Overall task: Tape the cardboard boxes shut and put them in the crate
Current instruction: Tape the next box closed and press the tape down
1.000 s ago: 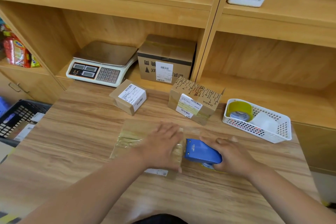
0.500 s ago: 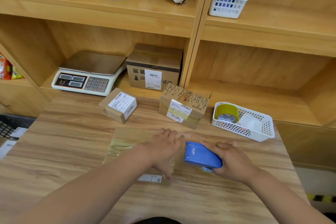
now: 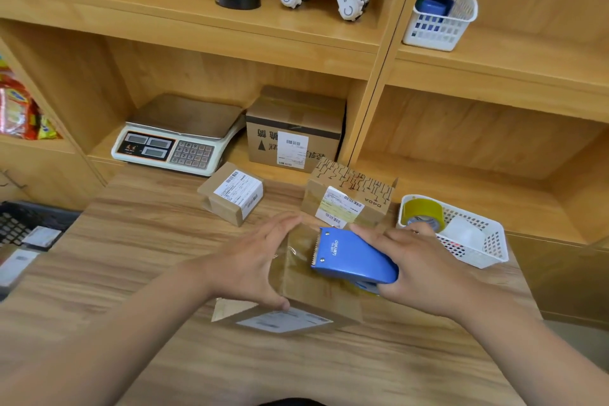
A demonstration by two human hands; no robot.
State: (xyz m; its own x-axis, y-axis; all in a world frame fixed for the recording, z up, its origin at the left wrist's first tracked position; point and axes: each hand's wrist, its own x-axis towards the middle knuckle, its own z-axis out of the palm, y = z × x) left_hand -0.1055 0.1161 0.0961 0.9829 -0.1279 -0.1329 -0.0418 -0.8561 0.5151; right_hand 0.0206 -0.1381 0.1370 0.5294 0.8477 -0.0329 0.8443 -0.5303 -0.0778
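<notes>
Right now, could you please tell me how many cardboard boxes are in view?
4: a near box under the left hand, a small box behind-left, a patterned box behind-right, a large box on the shelf by the scale. The crate may hide more.

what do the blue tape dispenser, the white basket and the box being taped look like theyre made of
Blue tape dispenser: probably painted sheet metal, smooth semi-gloss, with two rivets and a toothed cutting edge; it could be plastic.
White basket: moulded plastic, judging by its even lattice of holes.
Cardboard box: brown matte cardboard, shiny and wrinkled where clear tape covers it.
</notes>
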